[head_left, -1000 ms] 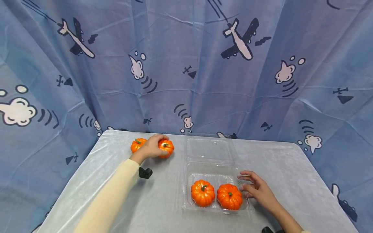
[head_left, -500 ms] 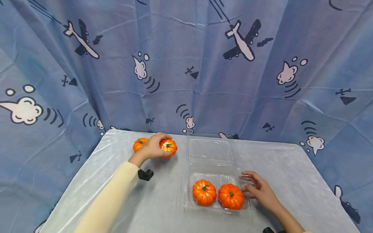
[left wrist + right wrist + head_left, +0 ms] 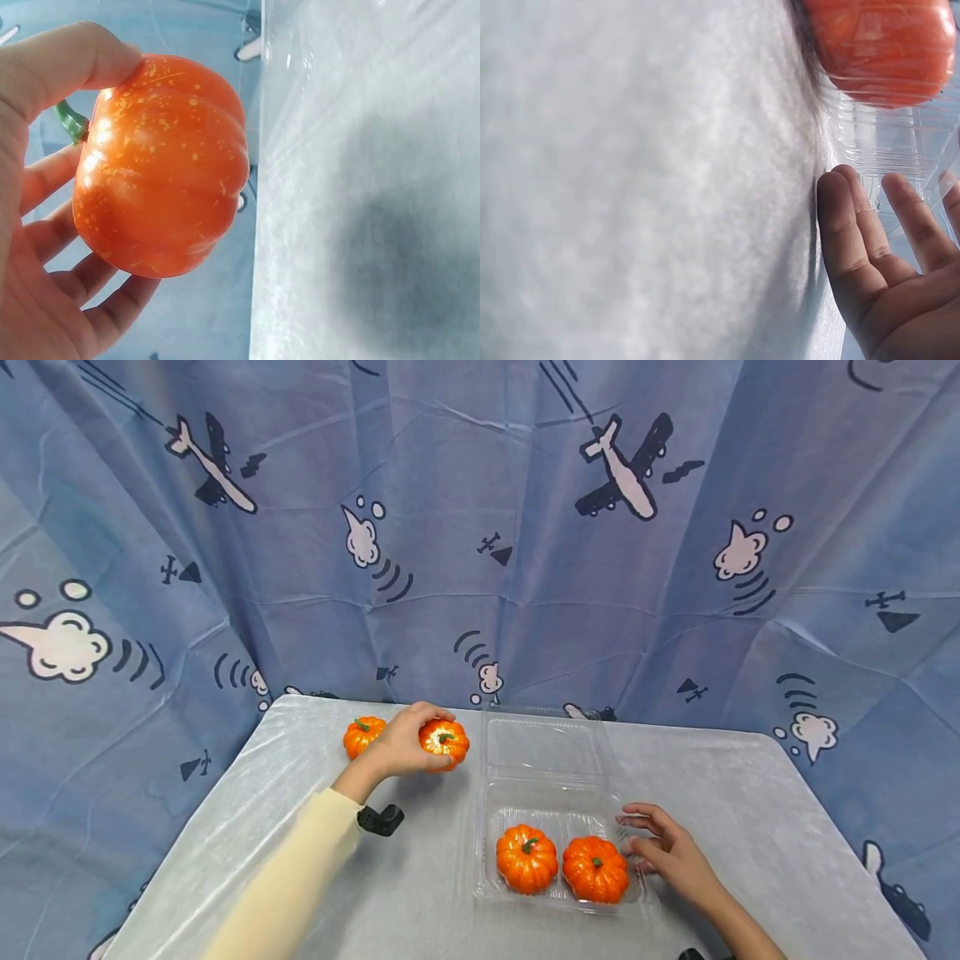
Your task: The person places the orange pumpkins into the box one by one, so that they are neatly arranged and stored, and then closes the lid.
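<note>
My left hand (image 3: 403, 742) grips an orange toy pumpkin (image 3: 453, 745) with a green stem, thumb on one side and fingers curled round the other. In the left wrist view this pumpkin (image 3: 165, 169) hangs above the table, its shadow on the cloth. Two more pumpkins, one on the left (image 3: 527, 860) and one on the right (image 3: 596, 870), sit side by side in the front of a clear plastic clamshell box (image 3: 480, 835). By the box's right wall is my right hand (image 3: 675, 853), fingers loosely extended; whether they touch it I cannot tell.
Another orange pumpkin (image 3: 362, 735) stands at the table's back left, partly behind my left hand. The box's lid (image 3: 542, 745) lies open toward the back. A pale cloth covers the table (image 3: 720, 785). Behind it hangs a blue curtain (image 3: 450, 527) printed with planes.
My left hand has lifted the pumpkin and carried it slightly to the right, away from the other one at the back. My right hand stays beside the box.
</note>
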A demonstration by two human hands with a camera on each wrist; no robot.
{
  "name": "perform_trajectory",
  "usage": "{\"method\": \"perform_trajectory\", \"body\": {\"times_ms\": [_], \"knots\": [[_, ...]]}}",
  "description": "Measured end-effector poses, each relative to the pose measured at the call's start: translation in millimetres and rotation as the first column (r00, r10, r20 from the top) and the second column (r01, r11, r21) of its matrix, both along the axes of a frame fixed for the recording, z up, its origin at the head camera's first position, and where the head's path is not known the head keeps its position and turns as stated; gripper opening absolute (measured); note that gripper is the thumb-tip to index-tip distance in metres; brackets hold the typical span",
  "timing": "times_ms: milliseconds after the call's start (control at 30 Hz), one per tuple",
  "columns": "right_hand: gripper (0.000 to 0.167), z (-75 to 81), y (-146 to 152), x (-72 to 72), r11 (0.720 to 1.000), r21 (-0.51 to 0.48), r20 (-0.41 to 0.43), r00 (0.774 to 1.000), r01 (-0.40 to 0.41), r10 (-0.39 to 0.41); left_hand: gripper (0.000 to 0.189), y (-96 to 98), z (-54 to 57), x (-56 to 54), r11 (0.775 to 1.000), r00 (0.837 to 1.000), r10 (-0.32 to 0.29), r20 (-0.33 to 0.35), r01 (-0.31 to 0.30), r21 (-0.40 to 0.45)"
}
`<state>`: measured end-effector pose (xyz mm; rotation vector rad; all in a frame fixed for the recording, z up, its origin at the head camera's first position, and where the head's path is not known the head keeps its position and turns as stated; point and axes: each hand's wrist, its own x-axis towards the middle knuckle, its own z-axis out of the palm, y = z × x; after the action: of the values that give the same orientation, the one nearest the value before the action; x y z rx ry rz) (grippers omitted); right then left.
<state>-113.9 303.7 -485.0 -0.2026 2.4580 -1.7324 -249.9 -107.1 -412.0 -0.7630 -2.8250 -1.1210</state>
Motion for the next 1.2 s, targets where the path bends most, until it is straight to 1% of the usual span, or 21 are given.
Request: {"method": "perform_trajectory", "body": {"times_ms": [233, 400, 600, 867, 1067, 1200], "knots": [[0.046, 1.0, -1, -0.4, 1.0, 0.011, 0.015, 1.0, 0.016, -0.017, 0.057, 11.6, 3.8, 7.5, 0.999, 0.999, -0.035, -0.018, 0.035, 0.02], [0.046, 1.7, -2, -0.8, 1.0, 0.009, 0.024, 1.0, 0.015, -0.016, 0.057, 20.2, 3.8, 11.5, 0.998, 0.998, -0.055, -0.032, 0.056, 0.02], [0.046, 1.1, -2, -0.6, 1.0, 0.007, 0.007, 1.0, 0.011, -0.011, 0.053, 31.4, 1.3, 14.5, 0.996, 0.996, -0.081, -0.037, 0.082, 0.027], [0.045, 1.5, -3, 0.0, 1.0, 0.01, -0.003, 1.0, 0.013, -0.013, 0.054, 49.1, -3.0, 16.8, 0.988, 0.988, -0.149, -0.043, 0.15, 0.038], [0.046, 1.1, -2, -0.6, 1.0, 0.014, 0.017, 1.0, 0.02, -0.02, 0.053, 63.9, -3.8, 19.3, 0.979, 0.98, -0.193, -0.045, 0.196, 0.052], [0.046, 0.2, -1, -0.7, 1.0, 0.012, 0.013, 1.0, 0.016, -0.017, 0.053, 72.8, -3.7, 21.6, 0.974, 0.975, -0.218, -0.046, 0.22, 0.061]]}}
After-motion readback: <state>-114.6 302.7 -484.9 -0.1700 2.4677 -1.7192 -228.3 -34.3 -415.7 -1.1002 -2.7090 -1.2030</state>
